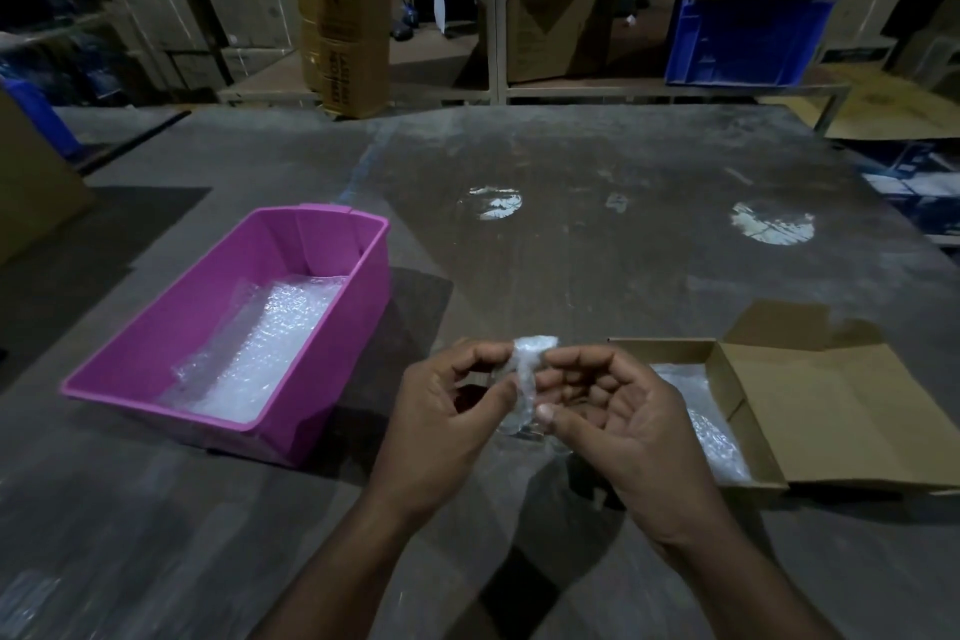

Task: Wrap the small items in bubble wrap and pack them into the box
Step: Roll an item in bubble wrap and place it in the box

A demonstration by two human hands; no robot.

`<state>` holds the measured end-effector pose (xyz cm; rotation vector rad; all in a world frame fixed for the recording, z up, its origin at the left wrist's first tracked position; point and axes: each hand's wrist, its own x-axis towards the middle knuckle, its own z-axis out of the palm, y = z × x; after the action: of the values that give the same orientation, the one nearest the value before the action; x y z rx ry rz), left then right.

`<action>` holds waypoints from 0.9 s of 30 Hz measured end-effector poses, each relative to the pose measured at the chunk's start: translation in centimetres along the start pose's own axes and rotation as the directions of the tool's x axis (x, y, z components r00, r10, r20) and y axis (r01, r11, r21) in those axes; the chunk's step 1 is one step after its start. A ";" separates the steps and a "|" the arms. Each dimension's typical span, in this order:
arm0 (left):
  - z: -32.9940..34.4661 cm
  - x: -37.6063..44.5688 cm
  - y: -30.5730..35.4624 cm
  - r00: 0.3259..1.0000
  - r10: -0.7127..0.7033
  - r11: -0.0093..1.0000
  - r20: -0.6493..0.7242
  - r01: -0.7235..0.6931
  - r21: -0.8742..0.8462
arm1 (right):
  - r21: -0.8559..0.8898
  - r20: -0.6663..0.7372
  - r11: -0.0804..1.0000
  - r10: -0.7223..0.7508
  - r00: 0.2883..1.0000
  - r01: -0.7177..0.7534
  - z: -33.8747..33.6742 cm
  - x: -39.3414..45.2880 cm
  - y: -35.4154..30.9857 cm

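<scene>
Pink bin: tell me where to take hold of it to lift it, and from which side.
Grip the pink bin by its rolled rim on the two long sides, coming down from above. It stands upright and open, its walls slope smooth, and the rim is the only lip to hook fingers under. Bubble wrap lies loose inside.

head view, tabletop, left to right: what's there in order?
Pink plastic bin lined with bubble wrap → left hand → small bubble-wrapped bundle, pinched by both hands → right hand → open cardboard box with bubble wrap inside.
</scene>
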<state>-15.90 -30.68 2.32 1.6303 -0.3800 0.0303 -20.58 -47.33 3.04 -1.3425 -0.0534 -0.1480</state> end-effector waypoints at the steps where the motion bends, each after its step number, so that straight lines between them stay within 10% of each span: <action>1: 0.1 -0.1 -0.1 1.000 -0.016 0.999 0.021 0.017 -0.029 | -0.019 -0.029 1.000 -0.015 0.999 0.014 -0.1 0.1 0.0; 14: 1.8 -0.8 -0.8 0.980 -0.192 0.913 0.056 0.199 -0.355 | -0.215 -0.078 0.976 -0.046 0.996 0.028 -1.6 0.2 0.1; 27: 1.3 -1.3 -3.8 1.000 -0.001 0.909 -0.017 0.008 0.417 | -0.751 -0.081 0.660 -0.051 0.995 -0.028 -5.0 3.4 1.9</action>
<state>-16.37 -31.45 -1.74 2.0544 -0.3738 0.1298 -17.16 -52.01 0.47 -2.1808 0.0962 -0.2640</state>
